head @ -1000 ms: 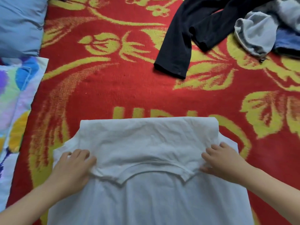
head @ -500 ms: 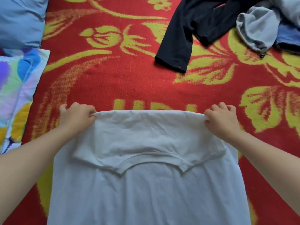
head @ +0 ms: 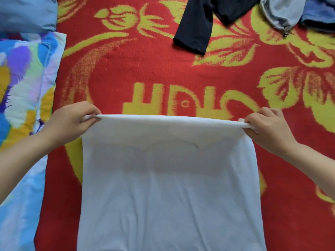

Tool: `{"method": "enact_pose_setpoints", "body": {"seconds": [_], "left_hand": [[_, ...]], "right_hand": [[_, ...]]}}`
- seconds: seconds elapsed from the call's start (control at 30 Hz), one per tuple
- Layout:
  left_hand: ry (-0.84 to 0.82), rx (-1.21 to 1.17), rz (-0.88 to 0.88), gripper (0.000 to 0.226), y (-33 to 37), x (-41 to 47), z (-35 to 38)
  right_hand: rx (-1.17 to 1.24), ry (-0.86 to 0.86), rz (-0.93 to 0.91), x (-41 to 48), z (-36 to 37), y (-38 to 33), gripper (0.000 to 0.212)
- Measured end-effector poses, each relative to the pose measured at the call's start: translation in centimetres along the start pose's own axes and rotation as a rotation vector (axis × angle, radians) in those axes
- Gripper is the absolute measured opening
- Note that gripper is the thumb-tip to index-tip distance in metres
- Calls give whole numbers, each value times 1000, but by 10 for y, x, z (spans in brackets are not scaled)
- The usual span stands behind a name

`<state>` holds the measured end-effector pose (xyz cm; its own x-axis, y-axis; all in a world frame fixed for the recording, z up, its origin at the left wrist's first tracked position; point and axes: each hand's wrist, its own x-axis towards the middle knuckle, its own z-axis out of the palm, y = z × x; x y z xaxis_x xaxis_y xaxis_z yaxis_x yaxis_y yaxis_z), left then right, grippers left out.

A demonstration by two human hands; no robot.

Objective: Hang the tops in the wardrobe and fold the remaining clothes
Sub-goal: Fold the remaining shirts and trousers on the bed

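A white T-shirt (head: 168, 187) is being folded on a red and yellow carpet (head: 145, 69). It is lying in the middle of the scene, with its body running toward the near edge. Its far, doubled edge is being pinched at the left corner by the left hand (head: 72, 122) and at the right corner by the right hand (head: 268, 131). Both hands are being held closed on the cloth, with fingers and thumbs curled round the layers. The edge is being raised a little off the carpet and drawn taut between the two corners, probably so that the fold line is being made straight and free of creases. The hands are being held well apart, at the full width of the garment, so that neither side is being left to sag. A neckline is being shown faintly through the fabric, which suggests that the collar end is being enclosed inside the fold.

At the far right, a black garment (head: 197, 24), a grey garment (head: 282, 13) and a blue garment (head: 319, 13) are being left in a loose heap, well apart from the T-shirt, apparently awaiting their turn. Along the left, a floral quilt (head: 23, 87) and a blue pillow (head: 25, 13) are lying beside the carpet.
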<state>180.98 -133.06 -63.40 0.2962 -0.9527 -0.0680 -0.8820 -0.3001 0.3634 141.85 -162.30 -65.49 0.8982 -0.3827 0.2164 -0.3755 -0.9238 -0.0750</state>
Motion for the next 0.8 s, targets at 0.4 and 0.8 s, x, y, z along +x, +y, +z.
{"method": "enact_pose_setpoints", "body": {"seconds": [0.4, 0.8], "left_hand": [[-148, 231, 204, 12, 41, -145, 61], [-341, 270, -330, 37, 62, -106, 94]], "right_hand": [[-159, -379, -243, -118, -6, -67, 5], [-169, -557, 185, -87, 36, -93, 33]]}}
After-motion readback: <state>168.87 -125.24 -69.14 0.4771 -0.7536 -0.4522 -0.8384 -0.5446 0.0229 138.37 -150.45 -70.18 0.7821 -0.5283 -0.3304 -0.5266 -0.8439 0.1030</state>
